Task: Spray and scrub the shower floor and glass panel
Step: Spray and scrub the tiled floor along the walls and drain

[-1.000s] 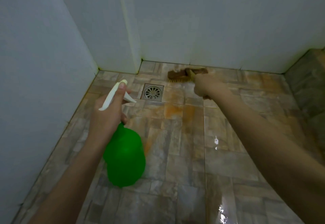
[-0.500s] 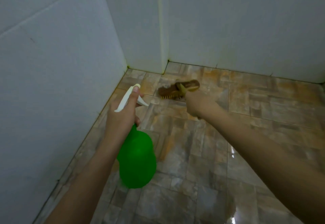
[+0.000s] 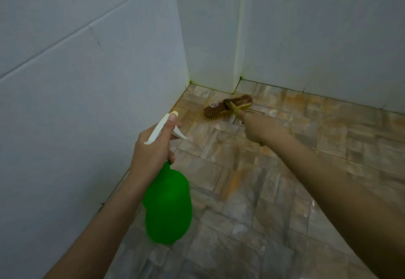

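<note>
Closest to you, the tiled floor [image 3: 252, 224] shines wet at the lower right. Just above it hangs the green spray bottle [image 3: 167, 204], held off the floor, body down, near the left wall. Your left hand [image 3: 153, 149] grips its neck, fingers curled round under the white sprayer head [image 3: 161, 130], with one fingertip laid along the top of the nozzle. Whether the trigger is squeezed I cannot tell.

Further out, your right hand [image 3: 260, 128] is wrapped round the yellowish handle of the brush [image 3: 228, 106], seen from the back, so only the curl of the fingers shows. The brown brush head lies bristles down on the floor in the far corner, just beside the jutting part of the white walls [image 3: 87, 81]. A sliver of the drain [image 3: 255, 112] shows by the handle.

By the look of it you are in the scrubbing step, working the corner tiles. Orange stains [image 3: 293, 103] run along the foot of the back wall to the right. Next, I judge, you need firm strokes out of the corner toward those stains, with the nozzle aimed ahead of the bristles. The glass panel is not in view and seems not yet begun.
</note>
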The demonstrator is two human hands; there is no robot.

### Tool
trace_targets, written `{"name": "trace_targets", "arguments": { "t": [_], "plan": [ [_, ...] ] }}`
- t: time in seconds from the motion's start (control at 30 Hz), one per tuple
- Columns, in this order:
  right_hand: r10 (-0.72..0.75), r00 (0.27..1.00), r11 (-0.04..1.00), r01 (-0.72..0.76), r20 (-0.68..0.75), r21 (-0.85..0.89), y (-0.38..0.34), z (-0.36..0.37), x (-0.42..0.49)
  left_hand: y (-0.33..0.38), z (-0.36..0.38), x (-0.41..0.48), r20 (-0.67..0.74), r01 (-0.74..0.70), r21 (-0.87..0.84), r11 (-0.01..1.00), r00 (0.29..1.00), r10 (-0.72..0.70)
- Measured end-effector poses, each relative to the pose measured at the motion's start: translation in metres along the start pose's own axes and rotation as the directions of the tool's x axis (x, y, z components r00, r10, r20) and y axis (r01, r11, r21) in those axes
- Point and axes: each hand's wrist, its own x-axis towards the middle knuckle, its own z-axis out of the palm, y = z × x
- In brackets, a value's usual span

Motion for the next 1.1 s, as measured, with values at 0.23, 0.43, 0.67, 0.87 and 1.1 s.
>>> {"name": "trace_targets", "arguments": {
  "t": [0.23,0.43,0.67,0.87,1.1],
  "plan": [
    [-0.176,0.964,0.984,0.173,0.2,0.035,0.027,-0.014,-0.016,-0.006,-0.033,-0.004,-0.043,0.01,-0.014,1.0,0.999,-0.01],
    [-0.36,0.933,0.925,0.359,0.015,-0.123,-0.025,-0.016,0.081,-0.008,-0.047,-0.003,-0.105,0.016,-0.057,0.998,0.994,-0.022],
    [-0.361,0.926,0.928,0.368,0.115,-0.051,-0.035,-0.029,0.12,-0.007,-0.041,0.003,-0.108,0.015,-0.049,0.999,0.994,-0.021],
    [-0.346,0.931,0.919,0.362,0.117,-0.155,-0.022,-0.024,0.111,-0.008,-0.043,0.01,-0.112,0.015,-0.044,0.999,0.994,-0.02],
    [-0.385,0.912,0.905,0.404,-0.143,0.138,-0.006,0.05,0.142,-0.015,-0.056,0.011,-0.14,-0.002,-0.064,0.998,0.99,-0.007]
  ]
}}
